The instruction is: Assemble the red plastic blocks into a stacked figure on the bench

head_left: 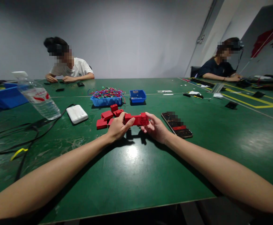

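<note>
head view: the red part (pixel 137 120) is up off the tabletop (pixel 131 175) between 2 hands, with a shadow below it. left hand (pixel 118 127) has its fingers clamped on the left end, thumb across the front; right hand (pixel 157 127) has its fingers closed on the other end, though i can't tell how hard either is squeezing. my guess is light, stiff plastic, so it shouldn't sag if held by just 1 end. looks kinda smooth, so it could slip a bit, and the finer detail on the right end might be the fragile bit. i'd grip the blocky ends and go easy on the narrower middle. can't tell if it's 1 piece or 2 joined. more red blocks (pixel 107 115) lie just beside the left hand.
</note>
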`<state>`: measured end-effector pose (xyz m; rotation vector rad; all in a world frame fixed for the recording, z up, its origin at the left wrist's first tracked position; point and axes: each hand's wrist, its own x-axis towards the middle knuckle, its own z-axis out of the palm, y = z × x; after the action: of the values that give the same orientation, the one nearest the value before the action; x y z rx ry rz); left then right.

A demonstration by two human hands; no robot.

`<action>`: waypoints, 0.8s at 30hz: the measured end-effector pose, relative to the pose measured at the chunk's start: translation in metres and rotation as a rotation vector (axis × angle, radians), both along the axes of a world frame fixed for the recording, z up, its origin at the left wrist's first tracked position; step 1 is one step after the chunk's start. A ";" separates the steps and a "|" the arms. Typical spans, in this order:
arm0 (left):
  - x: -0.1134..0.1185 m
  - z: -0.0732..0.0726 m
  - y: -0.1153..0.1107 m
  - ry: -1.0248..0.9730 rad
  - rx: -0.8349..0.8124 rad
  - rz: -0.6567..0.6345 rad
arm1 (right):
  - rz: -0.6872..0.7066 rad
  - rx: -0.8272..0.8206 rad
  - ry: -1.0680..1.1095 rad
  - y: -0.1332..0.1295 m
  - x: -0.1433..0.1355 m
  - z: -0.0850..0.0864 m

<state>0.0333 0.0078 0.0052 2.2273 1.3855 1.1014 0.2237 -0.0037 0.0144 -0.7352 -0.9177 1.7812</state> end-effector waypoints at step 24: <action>0.000 -0.010 0.007 -0.197 0.073 -0.209 | -0.032 -0.029 -0.110 0.006 0.003 -0.001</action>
<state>0.0329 0.0150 -0.0048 2.1848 1.0235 1.2741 0.2262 0.0022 0.0130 -0.8683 -0.9495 1.7432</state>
